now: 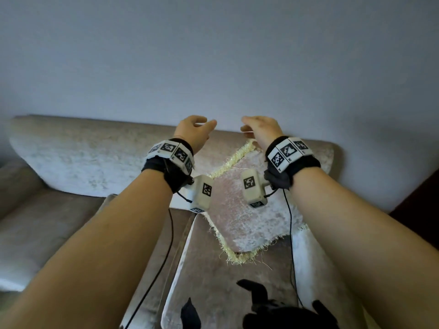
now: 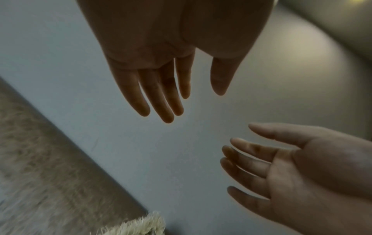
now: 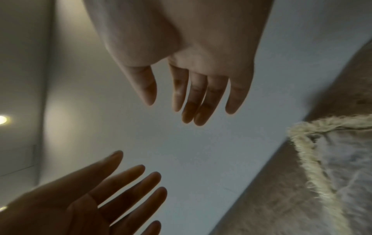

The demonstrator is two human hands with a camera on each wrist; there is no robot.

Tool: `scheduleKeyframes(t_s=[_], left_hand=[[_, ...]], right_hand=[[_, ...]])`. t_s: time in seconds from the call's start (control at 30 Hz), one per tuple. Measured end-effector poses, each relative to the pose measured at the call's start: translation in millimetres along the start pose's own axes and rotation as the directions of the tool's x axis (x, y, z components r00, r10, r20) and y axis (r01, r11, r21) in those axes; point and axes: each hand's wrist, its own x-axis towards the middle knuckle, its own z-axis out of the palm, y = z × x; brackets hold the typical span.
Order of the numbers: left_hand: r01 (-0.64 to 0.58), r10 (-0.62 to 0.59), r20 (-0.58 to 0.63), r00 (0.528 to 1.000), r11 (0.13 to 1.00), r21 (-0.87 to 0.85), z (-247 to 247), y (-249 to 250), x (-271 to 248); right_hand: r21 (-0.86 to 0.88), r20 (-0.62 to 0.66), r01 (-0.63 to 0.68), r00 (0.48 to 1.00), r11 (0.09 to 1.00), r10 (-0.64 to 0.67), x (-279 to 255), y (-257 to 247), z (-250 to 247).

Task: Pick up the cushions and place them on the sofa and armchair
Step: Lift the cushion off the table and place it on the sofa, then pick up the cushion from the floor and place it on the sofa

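A pale pink cushion with a yellow fringe leans on one corner against the backrest of the beige sofa. Its fringed top corner shows in the right wrist view and in the left wrist view. My left hand and right hand hover just above the cushion's top corner, in front of the wall, palms facing each other. Both hands are empty, with fingers straight and spread, as the left wrist view and the right wrist view show. Neither hand touches the cushion.
A grey-blue wall rises behind the sofa. A seat cushion lies at the left. A dark piece of furniture stands at the right edge. Black cables hang from my wrists. Dark fabric shows at the bottom.
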Motion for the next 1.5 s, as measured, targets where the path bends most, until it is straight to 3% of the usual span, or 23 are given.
scheduleKeyframes(t_s=[0.17,0.37,0.5,0.6,0.7,0.83,1.07,1.2,1.33,1.5], left_hand=[[-0.036,0.035,-0.1,0.994,0.999,-0.008,-86,-10,-34],[0.016,-0.019,-0.232,0.973,1.0,-0.013,-202,-66,-82],[0.1,-0.115,-0.344,0.932,0.993,-0.061,-274,-110,-109],[0.178,-0.206,-0.454,0.867,0.979,-0.104,-332,-150,-138],[0.245,-0.258,-0.559,0.788,0.964,-0.099,-381,-189,-167],[0.335,-0.372,-0.668,0.645,0.923,-0.191,-437,-242,-209],[0.472,-0.502,-0.8,0.327,0.821,-0.322,-528,-310,-276],[0.51,-0.537,-0.825,0.174,0.766,-0.392,-568,-339,-291],[0.492,-0.585,-0.809,0.057,0.722,-0.487,-592,-369,-296],[0.468,-0.638,-0.768,-0.052,0.664,-0.583,-613,-413,-319]], right_hand=[[-0.011,0.074,0.103,0.992,0.995,-0.102,-45,-42,64],[-0.031,0.213,0.153,0.967,0.988,-0.143,-97,-66,175],[-0.042,0.351,0.175,0.925,0.984,-0.149,-127,-69,254],[-0.083,0.482,0.205,0.865,0.975,-0.141,-152,-64,323],[-0.082,0.58,0.226,0.803,0.971,-0.138,-175,-63,387],[-0.075,0.713,0.251,0.69,0.965,-0.124,-204,-58,474],[-0.02,0.906,0.231,0.415,0.973,-0.08,-250,-42,624],[-0.004,0.962,0.213,0.266,0.977,-0.054,-266,-40,694],[-0.026,0.982,0.221,0.186,0.975,-0.016,-273,-35,751],[-0.087,0.991,0.231,0.122,0.969,0.06,-299,-22,815]])
